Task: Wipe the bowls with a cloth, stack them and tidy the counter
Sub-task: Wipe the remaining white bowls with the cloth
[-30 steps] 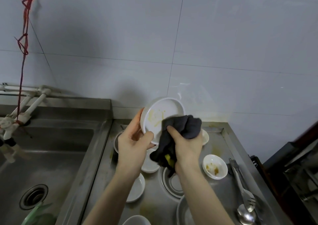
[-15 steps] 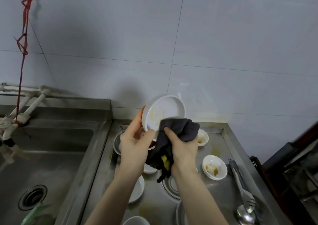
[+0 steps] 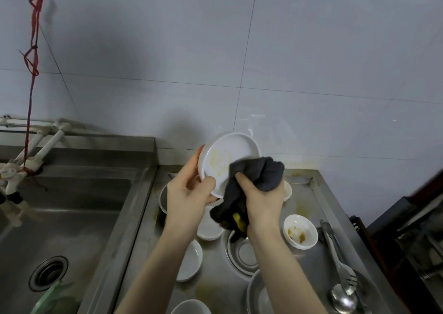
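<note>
Bowl (image 3: 227, 160), white with yellowish smears, is tilted up above the bench (image 3: 215, 287), its lower-left rim clamped in the left hand (image 3: 185, 199) grip. Right hand (image 3: 262, 199) grip is closed around a dark grey cloth (image 3: 256, 177), pressing it against the bowl's inner right side.

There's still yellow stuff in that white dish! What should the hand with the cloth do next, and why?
Probably sweep the dark cloth leftward across the white dish. The right hand presses the cloth on the dish's lower right part only, while the yellowish smear sits uncovered on the left. The left hand grips the tilted dish by its rim, which should hold it firm.
</note>
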`<state>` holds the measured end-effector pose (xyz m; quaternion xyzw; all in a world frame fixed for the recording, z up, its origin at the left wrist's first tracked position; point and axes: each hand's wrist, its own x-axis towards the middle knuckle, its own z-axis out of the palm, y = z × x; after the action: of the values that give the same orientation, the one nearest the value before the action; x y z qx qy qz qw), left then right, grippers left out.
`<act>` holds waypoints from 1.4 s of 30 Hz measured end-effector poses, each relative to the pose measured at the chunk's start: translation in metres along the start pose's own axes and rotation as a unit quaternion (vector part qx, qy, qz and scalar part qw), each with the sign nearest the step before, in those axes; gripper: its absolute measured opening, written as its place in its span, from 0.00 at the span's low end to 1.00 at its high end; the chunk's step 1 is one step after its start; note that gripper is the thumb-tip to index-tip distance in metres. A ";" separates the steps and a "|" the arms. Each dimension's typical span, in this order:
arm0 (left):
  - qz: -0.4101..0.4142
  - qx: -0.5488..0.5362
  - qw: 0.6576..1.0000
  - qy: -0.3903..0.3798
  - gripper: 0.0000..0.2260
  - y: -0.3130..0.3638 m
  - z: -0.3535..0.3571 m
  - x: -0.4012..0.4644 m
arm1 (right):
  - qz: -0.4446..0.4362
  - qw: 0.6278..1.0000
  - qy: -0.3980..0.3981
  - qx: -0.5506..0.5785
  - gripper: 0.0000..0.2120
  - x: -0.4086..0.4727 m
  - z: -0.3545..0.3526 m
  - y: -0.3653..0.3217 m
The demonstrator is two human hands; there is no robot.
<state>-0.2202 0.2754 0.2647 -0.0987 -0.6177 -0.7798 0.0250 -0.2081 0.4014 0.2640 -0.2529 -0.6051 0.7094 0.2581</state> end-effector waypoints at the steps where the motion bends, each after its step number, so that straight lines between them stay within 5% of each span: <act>1: 0.006 0.010 1.000 -0.002 0.29 -0.001 -0.001 0.000 | 0.040 0.999 -0.010 0.030 0.22 -0.001 -0.001 0.006; 3: 0.003 0.047 0.999 -0.027 0.29 0.001 -0.009 0.005 | 0.021 1.000 0.002 -0.018 0.24 0.001 -0.004 0.007; 5: -0.018 0.118 0.988 -0.099 0.28 0.005 -0.023 0.011 | -0.094 0.980 0.021 -0.174 0.29 0.006 -0.012 -0.001; 8: -0.035 0.251 0.945 -0.208 0.26 0.015 -0.033 0.021 | -0.318 0.858 -0.105 -0.389 0.28 0.006 -0.017 -0.021; 10: -0.031 0.272 0.938 -0.213 0.26 0.014 -0.034 0.025 | -0.382 0.805 -0.161 -0.425 0.25 0.009 -0.014 -0.024; 12: -0.010 0.272 0.949 -0.158 0.26 0.007 -0.035 0.023 | -0.367 0.825 -0.142 -0.406 0.24 0.016 -0.011 -0.022; 14: -0.003 0.226 0.973 -0.053 0.29 -0.005 -0.034 0.012 | -0.301 0.884 -0.052 -0.353 0.25 0.019 -0.009 -0.015; 16: -0.005 0.152 0.988 0.005 0.32 -0.020 -0.027 -0.004 | -0.153 0.966 0.017 -0.209 0.25 0.020 -0.009 -0.001; 18: -0.012 0.090 0.996 0.014 0.31 -0.029 -0.018 -0.016 | -0.033 0.996 0.017 -0.079 0.23 0.018 -0.006 0.012; 21: 0.009 0.076 0.997 0.021 0.28 -0.029 -0.019 -0.015 | -0.028 0.996 0.014 -0.089 0.23 0.014 -0.005 0.014; 23: 0.043 0.159 0.986 -0.021 0.29 -0.018 -0.031 -0.004 | -0.136 0.975 -0.001 -0.174 0.25 0.013 -0.011 0.002; 26: 0.071 0.332 0.930 -0.141 0.31 0.005 -0.039 0.014 | -0.347 0.849 -0.124 -0.380 0.24 0.011 -0.015 -0.021; 28: 0.071 0.379 0.911 -0.143 0.29 0.010 -0.038 0.023 | -0.380 0.808 -0.163 -0.420 0.23 0.011 -0.012 -0.027; 31: 0.040 0.249 0.966 -0.059 0.28 0.008 -0.036 0.016 | -0.298 0.902 -0.054 -0.307 0.25 0.012 -0.007 -0.020; 34: 0.006 0.103 0.994 -0.029 0.29 -0.006 -0.023 -0.004 | -0.086 0.993 0.009 -0.080 0.22 0.015 -0.003 -0.003; 36: 0.003 0.072 0.997 -0.014 0.26 -0.012 -0.017 -0.012 | -0.047 0.997 -0.001 -0.058 0.21 0.016 -0.003 0.005; 39: 0.025 0.143 0.989 -0.042 0.25 -0.008 -0.030 -0.003 | -0.149 0.976 -0.024 -0.159 0.24 0.014 -0.011 -0.006; 42: 0.040 0.290 0.942 -0.162 0.29 0.007 -0.042 0.012 | -0.311 0.884 -0.124 -0.325 0.27 0.014 -0.021 -0.027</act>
<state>-0.2362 0.2340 0.2650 -0.2372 -0.8084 -0.5385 -0.0169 -0.2025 0.4296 0.2867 -0.0310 -0.8765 0.3815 0.2919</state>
